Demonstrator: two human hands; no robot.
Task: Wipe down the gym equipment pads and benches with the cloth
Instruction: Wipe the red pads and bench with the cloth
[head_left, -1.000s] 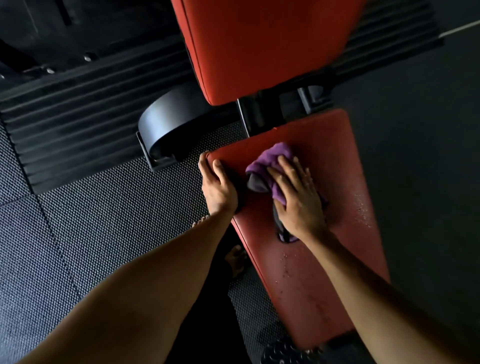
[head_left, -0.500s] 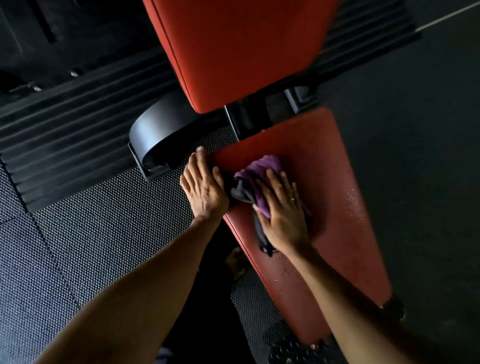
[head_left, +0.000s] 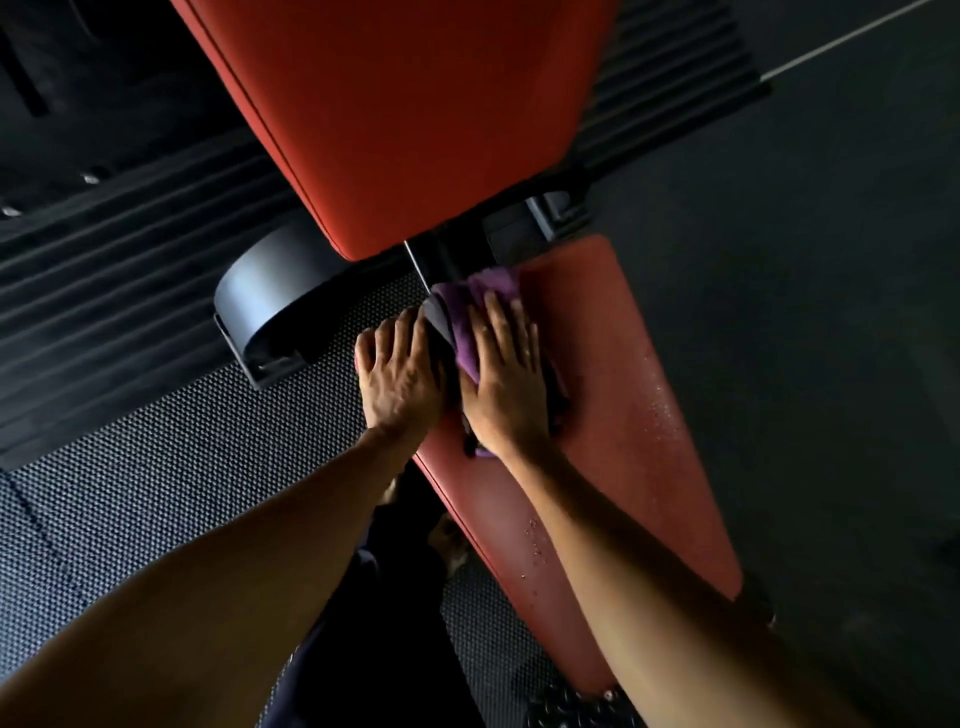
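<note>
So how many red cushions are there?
2. The big back pad is at the top; the seat pad is just below it, where the right hand presses the purple cloth. Others may be out of view.

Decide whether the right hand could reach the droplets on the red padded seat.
Probably yes: the right hand presses a purple cloth on that red padded seat; nothing blocks the droplets.

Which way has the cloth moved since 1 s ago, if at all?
Yes. The cloth slid to the seat pad's far-left corner, by the black bracket.
</note>
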